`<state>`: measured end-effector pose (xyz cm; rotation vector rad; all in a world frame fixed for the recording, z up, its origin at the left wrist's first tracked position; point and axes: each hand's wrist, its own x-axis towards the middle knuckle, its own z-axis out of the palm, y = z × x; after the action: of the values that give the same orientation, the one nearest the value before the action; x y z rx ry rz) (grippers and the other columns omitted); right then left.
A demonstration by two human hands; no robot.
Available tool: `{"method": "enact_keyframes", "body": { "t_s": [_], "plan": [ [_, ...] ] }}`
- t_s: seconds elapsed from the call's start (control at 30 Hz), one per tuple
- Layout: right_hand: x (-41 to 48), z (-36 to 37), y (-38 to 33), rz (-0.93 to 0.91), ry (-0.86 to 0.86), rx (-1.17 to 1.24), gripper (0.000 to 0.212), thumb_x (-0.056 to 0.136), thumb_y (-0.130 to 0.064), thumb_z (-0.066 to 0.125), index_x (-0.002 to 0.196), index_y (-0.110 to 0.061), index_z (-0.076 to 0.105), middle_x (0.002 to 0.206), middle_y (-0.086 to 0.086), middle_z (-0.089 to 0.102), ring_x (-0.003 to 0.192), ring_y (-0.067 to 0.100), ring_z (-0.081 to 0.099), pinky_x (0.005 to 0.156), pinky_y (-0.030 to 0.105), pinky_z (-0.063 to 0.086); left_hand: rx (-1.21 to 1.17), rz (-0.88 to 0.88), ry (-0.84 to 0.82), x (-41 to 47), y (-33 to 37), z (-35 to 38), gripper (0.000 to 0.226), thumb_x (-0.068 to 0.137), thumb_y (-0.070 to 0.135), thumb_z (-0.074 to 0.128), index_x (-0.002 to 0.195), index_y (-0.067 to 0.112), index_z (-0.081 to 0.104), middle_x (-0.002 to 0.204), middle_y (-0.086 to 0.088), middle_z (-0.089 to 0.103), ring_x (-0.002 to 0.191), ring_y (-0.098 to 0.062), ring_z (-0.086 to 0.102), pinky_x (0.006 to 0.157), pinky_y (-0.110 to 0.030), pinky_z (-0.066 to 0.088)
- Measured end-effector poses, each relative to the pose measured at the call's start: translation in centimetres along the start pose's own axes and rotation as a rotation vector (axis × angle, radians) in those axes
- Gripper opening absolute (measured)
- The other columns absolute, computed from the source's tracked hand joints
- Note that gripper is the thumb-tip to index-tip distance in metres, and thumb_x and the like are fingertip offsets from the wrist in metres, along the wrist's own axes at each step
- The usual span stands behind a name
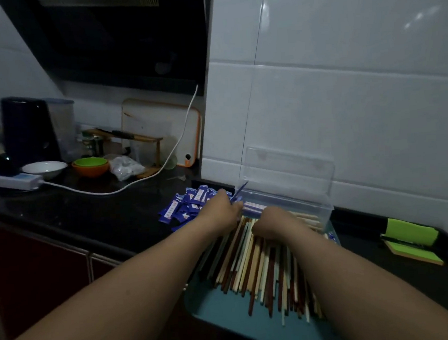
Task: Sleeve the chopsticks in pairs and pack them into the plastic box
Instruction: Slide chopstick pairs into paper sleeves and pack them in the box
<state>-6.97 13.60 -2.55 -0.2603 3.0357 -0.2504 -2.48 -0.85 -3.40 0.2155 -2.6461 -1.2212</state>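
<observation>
Head view: left hand point(222, 207) pinches a blue sleeve point(240, 193) beside the plastic box point(325, 208). Right hand point(272, 219) curls over loose chopsticks point(255, 269) on the tray point(229, 317), grip unclear. Square two tips before sliding in.

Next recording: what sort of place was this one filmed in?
Most likely a home kitchen: a black range hood hangs above the dark countertop, a cutting board leans against the tiled wall, and a white bowl sits nearby.
</observation>
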Motion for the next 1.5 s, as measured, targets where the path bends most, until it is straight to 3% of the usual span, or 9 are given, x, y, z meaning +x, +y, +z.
{"method": "enact_keyframes", "body": {
  "t_s": [0.23, 0.37, 0.57, 0.67, 0.77, 0.93, 1.07, 1.27, 1.5],
  "plan": [
    [0.8, -0.1, -0.3, 0.03, -0.004, 0.036, 0.021, 0.093, -0.028, 0.059, 0.106, -0.012, 0.064, 0.089, 0.005, 0.062, 0.083, 0.023, 0.063, 0.071, 0.03, 0.05, 0.075, -0.014, 0.131, 3.7, -0.7, -2.1, 0.041, 0.1, 0.053, 0.059, 0.119, 0.018, 0.049, 0.116, -0.007, 0.063, 0.102, -0.029, 0.061, 0.085, -0.047, 0.052],
    [1.1, -0.1, 0.1, 0.059, -0.023, 0.145, 0.024, 0.096, -0.037, 0.06, 0.104, -0.014, 0.065, 0.092, 0.005, 0.067, 0.082, 0.019, 0.067, 0.07, 0.031, 0.053, 0.142, -0.047, 0.146, 5.4, -1.4, -1.3, 0.051, 0.102, 0.065, 0.045, 0.126, 0.02, 0.049, 0.116, -0.005, 0.061, 0.105, -0.029, 0.061, 0.076, -0.043, 0.044],
    [0.6, -1.6, 1.6, 0.102, -0.047, 0.308, 0.016, 0.097, -0.025, 0.058, 0.095, -0.011, 0.066, 0.076, 0.005, 0.069, 0.052, 0.015, 0.058, 0.048, 0.022, 0.043, 0.18, -0.085, 0.127, 7.0, -1.5, -1.3, 0.025, 0.11, 0.026, 0.041, 0.128, 0.01, 0.046, 0.13, -0.016, 0.062, 0.114, -0.037, 0.062, 0.088, -0.048, 0.05],
    [0.6, -1.5, 1.7, 0.106, -0.06, 0.371, 0.012, 0.095, -0.021, 0.061, 0.093, -0.01, 0.066, 0.074, 0.007, 0.07, 0.057, 0.017, 0.062, 0.056, 0.026, 0.05, 0.197, -0.057, 0.176, 6.7, -1.2, -1.9, 0.021, 0.107, 0.018, 0.044, 0.125, 0.008, 0.049, 0.132, -0.016, 0.054, 0.112, -0.038, 0.061, 0.087, -0.049, 0.05],
    [0.4, -1.3, 1.2, 0.128, -0.083, 0.429, 0.01, 0.094, -0.019, 0.064, 0.097, -0.01, 0.065, 0.082, 0.009, 0.071, 0.066, 0.02, 0.065, 0.062, 0.031, 0.053, 0.159, -0.023, 0.213, 6.1, -1.0, -2.4, 0.012, 0.107, 0.016, 0.044, 0.117, 0.01, 0.047, 0.122, -0.015, 0.056, 0.1, -0.036, 0.062, 0.087, -0.051, 0.053],
    [0.7, -0.7, -0.4, 0.143, -0.061, 0.403, 0.012, 0.091, -0.018, 0.066, 0.09, -0.006, 0.067, 0.07, 0.008, 0.068, 0.054, 0.02, 0.062, 0.05, 0.025, 0.049, 0.108, 0.062, 0.188, 4.3, -0.5, -2.0, 0.006, 0.109, 0.016, 0.039, 0.105, 0.014, 0.044, 0.095, -0.004, 0.056, 0.088, -0.029, 0.059, 0.077, -0.048, 0.051],
    [1.6, 0.1, -1.6, 0.116, -0.051, 0.227, 0.02, 0.089, -0.024, 0.065, 0.099, -0.008, 0.069, 0.091, 0.011, 0.074, 0.079, 0.026, 0.072, 0.074, 0.034, 0.062, 0.079, 0.092, 0.161, 3.2, -0.3, -1.5, 0.009, 0.11, 0.02, 0.039, 0.108, 0.014, 0.046, 0.093, -0.002, 0.056, 0.087, -0.026, 0.056, 0.072, -0.042, 0.041],
    [2.8, -0.3, -2.9, 0.109, -0.146, 0.025, 0.036, 0.091, -0.025, 0.066, 0.123, -0.008, 0.068, 0.12, 0.014, 0.071, 0.107, 0.031, 0.07, 0.095, 0.043, 0.06, 0.071, 0.094, 0.106, 2.7, -0.1, -1.3, 0.02, 0.11, 0.021, 0.037, 0.121, 0.012, 0.05, 0.111, -0.013, 0.064, 0.1, -0.031, 0.062, 0.081, -0.046, 0.05],
    [2.5, -0.6, -2.3, 0.12, -0.139, 0.163, 0.019, 0.096, -0.026, 0.061, 0.099, -0.008, 0.065, 0.099, 0.012, 0.071, 0.088, 0.025, 0.073, 0.087, 0.038, 0.062, -0.067, 0.05, 0.049, 2.2, -0.2, -0.5, 0.018, 0.108, 0.026, 0.04, 0.112, 0.014, 0.052, 0.106, -0.013, 0.064, 0.099, -0.033, 0.064, 0.09, -0.054, 0.055]
  ]
}}
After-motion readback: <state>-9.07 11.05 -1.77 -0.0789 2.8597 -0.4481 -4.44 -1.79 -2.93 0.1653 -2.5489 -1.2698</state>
